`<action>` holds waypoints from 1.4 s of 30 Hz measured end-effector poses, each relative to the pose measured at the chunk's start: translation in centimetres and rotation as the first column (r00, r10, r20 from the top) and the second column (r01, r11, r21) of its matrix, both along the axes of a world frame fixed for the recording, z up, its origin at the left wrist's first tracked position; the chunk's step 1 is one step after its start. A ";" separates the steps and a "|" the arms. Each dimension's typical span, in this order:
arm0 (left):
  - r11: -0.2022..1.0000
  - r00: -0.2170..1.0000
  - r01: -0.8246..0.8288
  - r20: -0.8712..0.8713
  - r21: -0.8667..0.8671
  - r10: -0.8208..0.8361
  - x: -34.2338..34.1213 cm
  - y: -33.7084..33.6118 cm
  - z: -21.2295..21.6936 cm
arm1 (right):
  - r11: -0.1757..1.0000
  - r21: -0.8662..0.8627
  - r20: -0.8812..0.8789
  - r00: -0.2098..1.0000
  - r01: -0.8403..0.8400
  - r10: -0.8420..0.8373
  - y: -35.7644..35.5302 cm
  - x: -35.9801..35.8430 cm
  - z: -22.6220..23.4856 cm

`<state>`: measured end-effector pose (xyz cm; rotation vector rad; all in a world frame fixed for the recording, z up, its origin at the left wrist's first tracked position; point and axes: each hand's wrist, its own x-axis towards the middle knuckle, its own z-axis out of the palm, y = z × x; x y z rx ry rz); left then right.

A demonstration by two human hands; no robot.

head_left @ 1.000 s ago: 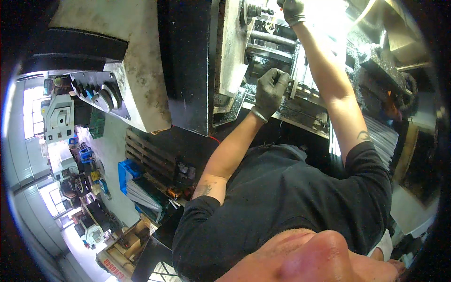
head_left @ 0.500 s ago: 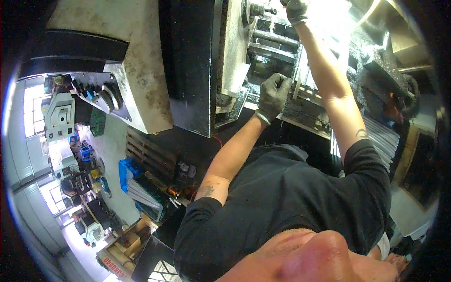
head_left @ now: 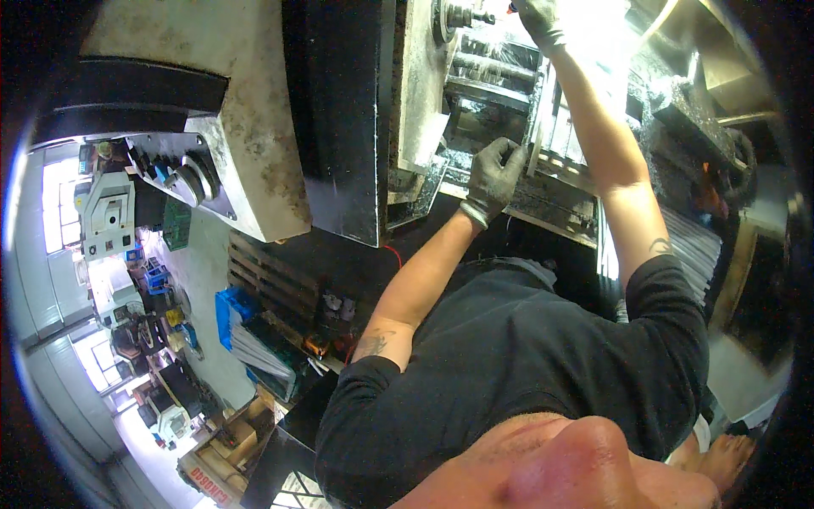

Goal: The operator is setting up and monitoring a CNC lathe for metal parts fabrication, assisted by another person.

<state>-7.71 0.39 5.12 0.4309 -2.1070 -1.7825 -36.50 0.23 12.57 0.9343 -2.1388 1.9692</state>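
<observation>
My left hand (head_left: 496, 180), in a grey work glove, is closed with its fingers curled at the near edge of a lathe-like machine's bed. Whatever it may hold is hidden. Gloved too, my right hand (head_left: 540, 24) reaches to the upper edge of the head view, its fingers bent beside a small red-tipped thing I cannot make out. Left of that hand is the machine's metal spindle nose (head_left: 465, 17). Below the spindle, whitish spray or wet glare covers the round guide bars (head_left: 492, 68). Glare washes out the area right of my right hand.
A black door panel (head_left: 339, 127) and a control housing with a handwheel (head_left: 197, 180) stand left. Metal shavings (head_left: 649, 110) lie right of the bed. Long pale rods (head_left: 691, 254) are stacked at right. A wooden pallet (head_left: 271, 280) and blue crate (head_left: 231, 312) sit behind on the left.
My right hand has shifted slightly right and down. Whitish streaks of spray now show over the guide bars. My left hand stays closed in nearly the same place.
</observation>
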 end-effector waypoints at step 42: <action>0.999 1.000 -0.007 0.024 -0.039 0.008 1.9 0.6 -1.6 | 0.980 0.200 0.115 0.993 -0.020 -0.004 0.9 -2.5 -4.7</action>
